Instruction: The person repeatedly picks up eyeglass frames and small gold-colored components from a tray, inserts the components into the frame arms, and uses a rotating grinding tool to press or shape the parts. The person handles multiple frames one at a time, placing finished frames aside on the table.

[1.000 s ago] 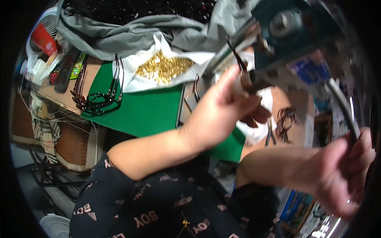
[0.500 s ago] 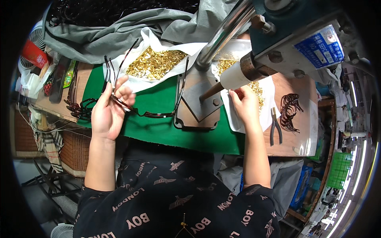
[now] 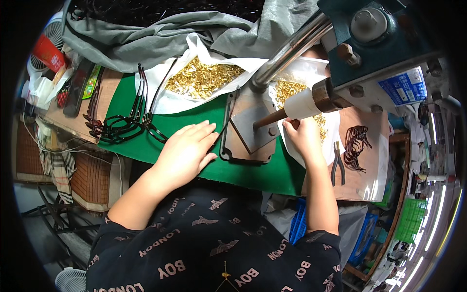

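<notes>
My left hand [image 3: 190,148] lies palm down over a dark spectacle frame, fingers stretched out and thumb apart. The hand covers most of this frame; one rim [image 3: 154,134] and a raised temple show beside it. More dark spectacle frames [image 3: 119,127] lie to its left on the green mat [image 3: 243,175]. My right hand [image 3: 305,138] is closed in a pinch beside the press rod [image 3: 270,118], at the edge of a pile of small gold metal pieces [image 3: 290,91]. What its fingertips hold, if anything, is hidden.
A bench press [image 3: 362,53] overhangs its base plate [image 3: 253,129]. Behind the mat, white cloth [image 3: 194,46] holds another gold pile [image 3: 204,78]. Pliers [image 3: 337,165] and several dark curved pieces [image 3: 356,148] lie at right. Grey cloth [image 3: 146,41] spans the back.
My left hand has turned palm down and moved right, lowering the spectacle frame onto the mat. My right hand stays in its pinch near the gold pieces. The view has shifted slightly.
</notes>
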Motion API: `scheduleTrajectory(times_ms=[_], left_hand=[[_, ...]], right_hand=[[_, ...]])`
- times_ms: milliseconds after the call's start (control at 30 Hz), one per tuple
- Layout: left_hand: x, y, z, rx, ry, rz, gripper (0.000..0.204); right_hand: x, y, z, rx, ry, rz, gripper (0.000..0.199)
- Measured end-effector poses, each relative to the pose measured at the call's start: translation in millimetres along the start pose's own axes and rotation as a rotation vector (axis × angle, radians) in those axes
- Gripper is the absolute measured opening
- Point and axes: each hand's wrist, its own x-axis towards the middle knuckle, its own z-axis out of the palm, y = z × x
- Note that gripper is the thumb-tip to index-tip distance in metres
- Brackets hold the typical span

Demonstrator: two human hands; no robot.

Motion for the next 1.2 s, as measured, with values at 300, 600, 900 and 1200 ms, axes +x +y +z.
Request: scheduleTrajectory(times_ms=[300, 600, 900, 1200], left_hand=[[2.4, 43.6, -39.0, -1.185, -0.093, -0.131, 0.072], [8.4, 45.3, -40.5, -1.137, -0.037, -0.012, 0.073], [12.6, 46.8, -39.9, -1.222, -0.039, -0.072, 0.069], [15.4, 47.7, -34.9, -0.946, 0.073, 0.035, 0.069]], right_hand=[[-55.8, -118.7, -34.2, 0.631, 0.184, -0.473, 0.021], [-51.0, -136.3, -43.4, 0.368, 0.184, -0.698, 0.033], [-54.1, -136.1, -43.9, 0.368, 0.139, -0.688, 0.035], [-57.0, -133.9, -37.9, 0.869, -0.046, -0.258, 0.014]])
